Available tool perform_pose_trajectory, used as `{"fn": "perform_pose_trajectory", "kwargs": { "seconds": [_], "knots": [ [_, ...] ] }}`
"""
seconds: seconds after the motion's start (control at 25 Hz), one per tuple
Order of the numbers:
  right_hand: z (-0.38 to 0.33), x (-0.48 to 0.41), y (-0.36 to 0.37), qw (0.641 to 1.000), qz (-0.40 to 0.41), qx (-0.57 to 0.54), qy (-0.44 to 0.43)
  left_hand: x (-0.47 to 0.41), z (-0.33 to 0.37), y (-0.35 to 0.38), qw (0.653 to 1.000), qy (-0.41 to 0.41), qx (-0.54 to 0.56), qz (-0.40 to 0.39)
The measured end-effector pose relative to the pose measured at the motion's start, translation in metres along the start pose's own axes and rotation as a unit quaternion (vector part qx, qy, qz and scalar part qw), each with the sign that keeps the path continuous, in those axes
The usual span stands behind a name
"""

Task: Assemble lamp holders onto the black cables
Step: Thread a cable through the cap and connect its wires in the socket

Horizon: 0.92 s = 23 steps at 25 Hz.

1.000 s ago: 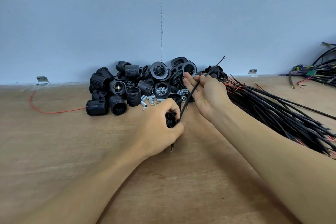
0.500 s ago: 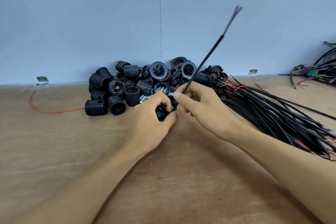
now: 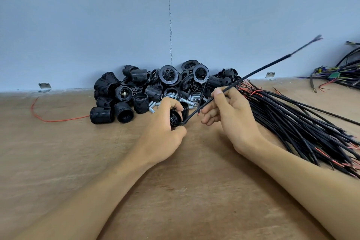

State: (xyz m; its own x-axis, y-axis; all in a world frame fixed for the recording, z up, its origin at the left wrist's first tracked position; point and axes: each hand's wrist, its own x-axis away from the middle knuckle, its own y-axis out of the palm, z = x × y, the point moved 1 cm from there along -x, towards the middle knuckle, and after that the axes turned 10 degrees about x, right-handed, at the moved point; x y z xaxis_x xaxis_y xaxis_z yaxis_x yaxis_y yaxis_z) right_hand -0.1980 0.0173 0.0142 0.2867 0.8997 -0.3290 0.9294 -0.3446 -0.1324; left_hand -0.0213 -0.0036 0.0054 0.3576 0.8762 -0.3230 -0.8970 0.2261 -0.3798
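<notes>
My left hand (image 3: pixel 165 132) grips a black lamp holder part (image 3: pixel 176 118) just above the wooden table. A black cable (image 3: pixel 259 69) passes through that part and rises up to the right, its far end blurred. My right hand (image 3: pixel 228 115) pinches this cable between thumb and forefinger, a little right of the holder. A short red-tipped wire end (image 3: pixel 198 113) shows between the two hands. The holder's far side is hidden by my left fingers.
A heap of black lamp holder parts (image 3: pixel 155 87) with small metal tubes (image 3: pixel 171 96) lies against the blue wall. A bundle of black cables (image 3: pixel 302 122) fans out on the right. A loose red wire (image 3: pixel 50 120) lies left; tangled coloured wires (image 3: pixel 339 76) sit far right.
The cable's free end has swung down from pointing steeply upward to a lower slant toward the right. My right hand slid along it to the right; my left hand kept hold of the holder.
</notes>
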Motion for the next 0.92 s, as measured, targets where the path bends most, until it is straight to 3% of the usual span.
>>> {"fn": "perform_pose_trajectory", "kwargs": {
  "seconds": [0.32,0.92],
  "knots": [
    [-0.008,0.003,-0.006,0.996,0.062,-0.038,-0.061,0.001,-0.005,-0.002,0.998,0.062,-0.01,0.025],
    [-0.012,0.012,-0.001,0.997,0.016,-0.032,-0.069,0.002,-0.008,0.004,0.987,0.128,-0.065,0.073]
  ]
}}
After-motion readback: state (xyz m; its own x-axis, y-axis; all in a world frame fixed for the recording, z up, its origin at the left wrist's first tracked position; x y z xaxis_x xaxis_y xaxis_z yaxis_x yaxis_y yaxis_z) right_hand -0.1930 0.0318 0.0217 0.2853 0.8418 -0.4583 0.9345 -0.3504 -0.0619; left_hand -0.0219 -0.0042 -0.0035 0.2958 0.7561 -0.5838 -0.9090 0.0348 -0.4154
